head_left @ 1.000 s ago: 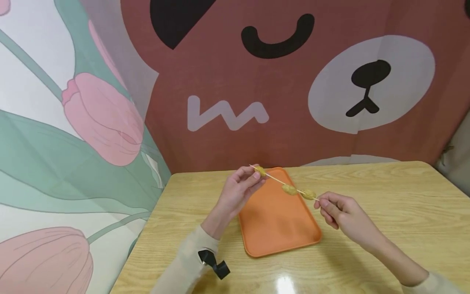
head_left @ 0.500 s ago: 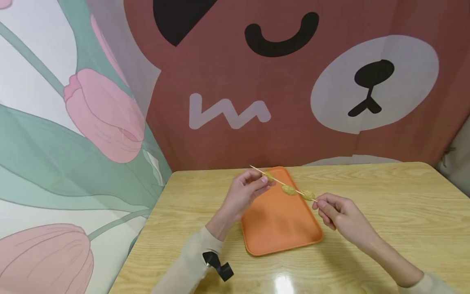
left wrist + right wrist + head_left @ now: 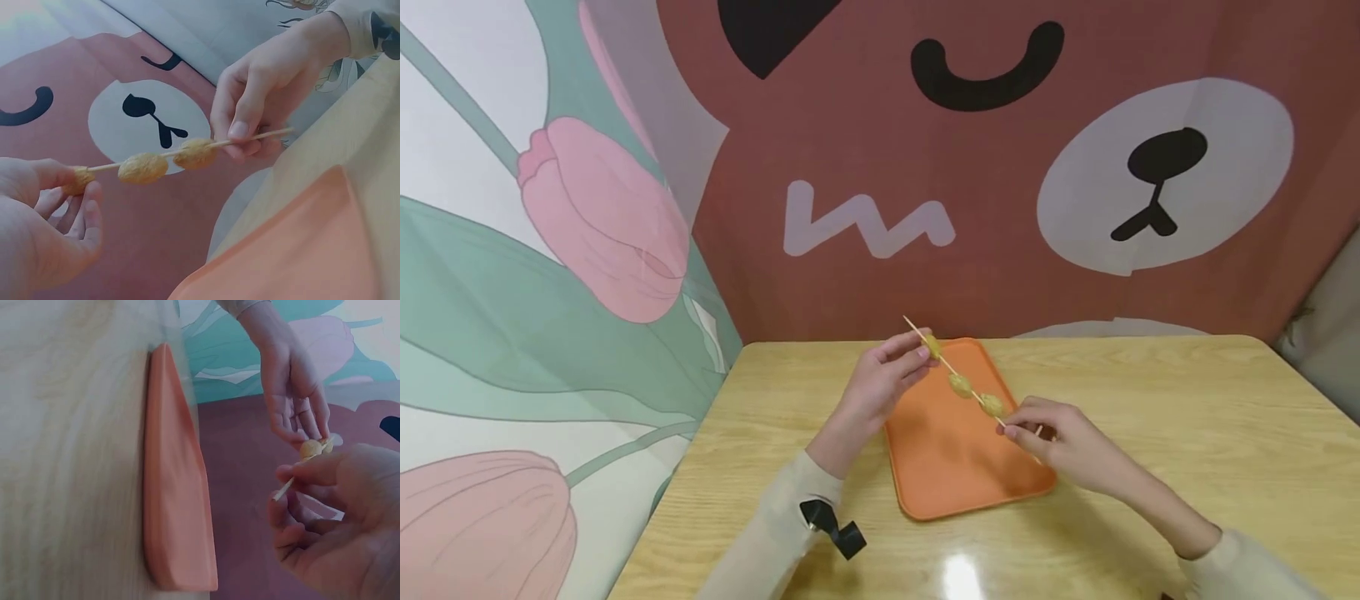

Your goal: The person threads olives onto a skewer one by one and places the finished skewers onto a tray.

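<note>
A thin wooden skewer (image 3: 948, 364) slants above the orange tray (image 3: 940, 492), carrying three golden, rough-skinned oval food balls. My left hand (image 3: 872, 383) pinches the end food ball (image 3: 78, 180) between thumb and fingers, and the skewer's bare tip pokes out beyond it in the head view. The middle food ball (image 3: 143, 168) and the third food ball (image 3: 195, 154) sit close together, apart from the pinched one. Just past the third ball, my right hand (image 3: 1067, 446) pinches the skewer's other end, with a short length of stick sticking out behind the fingers.
The tray lies on a light wood-grain table (image 3: 1187, 417). Behind the table hangs a reddish-brown cloth with a bear face (image 3: 850, 125). A tulip-patterned cloth (image 3: 610, 217) covers the left side. A black strap (image 3: 831, 527) hangs from the left sleeve.
Compared with a second ago, the end ball sits farther from the skewer's tip, nearer the middle one. My right hand has moved left, and the skewer now slants more steeply.
</note>
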Available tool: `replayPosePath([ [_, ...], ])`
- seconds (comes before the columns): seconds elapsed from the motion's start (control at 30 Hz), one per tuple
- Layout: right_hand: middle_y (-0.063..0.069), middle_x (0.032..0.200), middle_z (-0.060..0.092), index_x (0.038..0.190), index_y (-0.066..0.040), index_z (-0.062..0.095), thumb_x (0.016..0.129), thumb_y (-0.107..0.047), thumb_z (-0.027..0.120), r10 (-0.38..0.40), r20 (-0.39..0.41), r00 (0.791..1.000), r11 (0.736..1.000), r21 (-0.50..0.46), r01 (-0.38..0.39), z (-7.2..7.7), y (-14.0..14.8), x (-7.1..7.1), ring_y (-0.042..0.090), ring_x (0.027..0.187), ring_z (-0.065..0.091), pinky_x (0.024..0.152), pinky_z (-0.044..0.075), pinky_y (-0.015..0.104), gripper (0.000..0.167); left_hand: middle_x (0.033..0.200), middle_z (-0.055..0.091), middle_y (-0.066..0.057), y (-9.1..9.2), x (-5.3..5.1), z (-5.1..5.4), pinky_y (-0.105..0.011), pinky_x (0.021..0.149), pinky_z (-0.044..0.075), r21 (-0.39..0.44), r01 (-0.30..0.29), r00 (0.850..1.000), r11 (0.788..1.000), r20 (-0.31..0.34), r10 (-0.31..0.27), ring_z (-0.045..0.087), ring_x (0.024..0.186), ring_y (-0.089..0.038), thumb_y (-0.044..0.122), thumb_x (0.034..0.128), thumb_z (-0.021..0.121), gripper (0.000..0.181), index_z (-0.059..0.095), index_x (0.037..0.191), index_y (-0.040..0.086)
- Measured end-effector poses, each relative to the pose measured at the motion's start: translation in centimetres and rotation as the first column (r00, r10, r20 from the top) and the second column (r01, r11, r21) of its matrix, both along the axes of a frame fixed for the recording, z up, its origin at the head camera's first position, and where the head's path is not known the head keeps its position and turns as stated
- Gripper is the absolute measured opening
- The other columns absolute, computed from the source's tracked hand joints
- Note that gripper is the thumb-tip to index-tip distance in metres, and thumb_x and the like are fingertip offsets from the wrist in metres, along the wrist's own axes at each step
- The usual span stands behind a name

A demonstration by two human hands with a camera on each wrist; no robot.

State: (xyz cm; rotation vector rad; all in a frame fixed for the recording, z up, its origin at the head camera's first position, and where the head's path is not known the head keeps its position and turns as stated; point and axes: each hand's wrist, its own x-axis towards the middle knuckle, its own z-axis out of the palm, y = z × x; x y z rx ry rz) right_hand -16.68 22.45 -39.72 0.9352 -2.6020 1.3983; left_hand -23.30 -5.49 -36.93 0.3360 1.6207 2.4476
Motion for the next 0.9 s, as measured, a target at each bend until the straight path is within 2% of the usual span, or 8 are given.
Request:
replayPosePath([
  [0.13, -0.003, 0.086, 0.066, 0.103, -0.019, 0.077, 0.101, -0.021, 0.067, 0.026, 0.073, 0.997, 1.000, -0.011, -0.025, -0.1, -0.8, -0.4, 0.012, 0.062, 0.053, 0.050, 0.046, 0.026, 0.010, 0.115, 0.065, -0.013, 0.1, 0.0, -0.2, -0.037, 0.102, 0.049, 0.064, -0.030, 0.999, 0.997, 0.032, 0.028, 0.067, 0.107, -0.025, 0.000, 0.1008, 0.061, 0.043, 0.059, 0.143, 0.008],
  [0.2, -0.001, 0.079, 0.065, 0.102, -0.018, 0.077, 0.101, -0.022, 0.067, 0.028, 0.114, 0.993, 0.999, -0.039, -0.023, -0.3, -1.2, -0.5, 0.011, 0.058, 0.051, 0.047, 0.045, 0.026, 0.011, 0.119, 0.062, -0.014, 0.1, 0.0, -0.4, -0.036, 0.103, 0.048, 0.088, -0.039, 0.998, 0.995, 0.045, 0.035, 0.065, 0.111, -0.027, -0.002, 0.1016, 0.057, 0.046, 0.055, 0.146, 0.009],
  [0.27, 0.001, 0.072, 0.062, 0.100, -0.017, 0.078, 0.100, -0.023, 0.068, 0.022, 0.121, 0.992, 0.998, -0.057, -0.016, -0.7, -1.8, -0.7, 0.011, 0.056, 0.052, 0.047, 0.046, 0.027, 0.011, 0.128, 0.059, -0.017, 0.0, -0.1, -0.7, -0.036, 0.106, 0.046, 0.087, -0.043, 0.998, 0.995, 0.056, 0.039, 0.060, 0.120, -0.032, -0.001, 0.1033, 0.054, 0.045, 0.053, 0.147, 0.007],
  [0.4, 0.001, 0.063, 0.060, 0.095, -0.012, 0.077, 0.100, -0.021, 0.069, 0.003, 0.141, 0.990, 0.997, -0.077, 0.008, -1.8, -2.3, -0.7, 0.018, 0.052, 0.055, 0.046, 0.047, 0.027, 0.014, 0.143, 0.054, -0.021, -0.4, -0.1, -1.6, -0.040, 0.110, 0.041, 0.001, -0.051, 0.996, 0.999, 0.076, 0.050, 0.052, 0.131, -0.037, 0.002, 0.1055, 0.052, 0.043, 0.051, 0.148, 0.006],
  [0.5, 0.001, 0.061, 0.060, 0.090, -0.007, 0.076, 0.100, -0.017, 0.068, -0.028, 0.182, 0.983, 0.998, -0.043, 0.036, -2.6, -2.2, -0.4, 0.022, 0.051, 0.057, 0.046, 0.045, 0.026, 0.016, 0.142, 0.057, -0.018, -0.8, 0.0, -2.5, -0.041, 0.110, 0.042, -0.091, -0.060, 0.995, 0.994, 0.075, 0.067, 0.058, 0.126, -0.031, 0.003, 0.1053, 0.052, 0.041, 0.055, 0.146, 0.006],
  [0.6, 0.001, 0.059, 0.059, 0.088, -0.005, 0.075, 0.100, -0.012, 0.067, -0.073, 0.214, 0.974, 0.997, 0.009, 0.073, -3.2, -1.9, -0.3, 0.021, 0.050, 0.056, 0.045, 0.043, 0.025, 0.016, 0.137, 0.061, -0.015, -1.1, 0.0, -3.3, -0.043, 0.108, 0.044, -0.158, -0.083, 0.995, 0.984, 0.035, 0.090, 0.061, 0.121, -0.029, 0.003, 0.1043, 0.054, 0.038, 0.058, 0.142, 0.004],
  [0.73, 0.002, 0.059, 0.059, 0.087, -0.003, 0.074, 0.101, -0.007, 0.065, -0.137, 0.244, 0.960, 0.991, 0.047, 0.129, -3.5, -1.5, -0.7, 0.016, 0.050, 0.054, 0.044, 0.043, 0.024, 0.017, 0.134, 0.062, -0.015, -1.4, -0.3, -4.0, -0.050, 0.109, 0.042, -0.202, -0.110, 0.994, 0.973, -0.011, 0.110, 0.059, 0.122, -0.035, 0.004, 0.1029, 0.057, 0.035, 0.061, 0.137, 0.000],
  [0.9, 0.004, 0.058, 0.057, 0.084, -0.003, 0.073, 0.101, -0.005, 0.063, -0.167, 0.279, 0.946, 0.986, 0.067, 0.154, -3.9, -1.2, -1.4, 0.014, 0.049, 0.050, 0.043, 0.040, 0.023, 0.020, 0.137, 0.059, -0.020, -1.7, -1.0, -4.6, -0.054, 0.109, 0.041, -0.231, -0.104, 0.994, 0.967, 0.002, 0.107, 0.057, 0.124, -0.037, 0.006, 0.1024, 0.058, 0.036, 0.060, 0.137, -0.003],
])
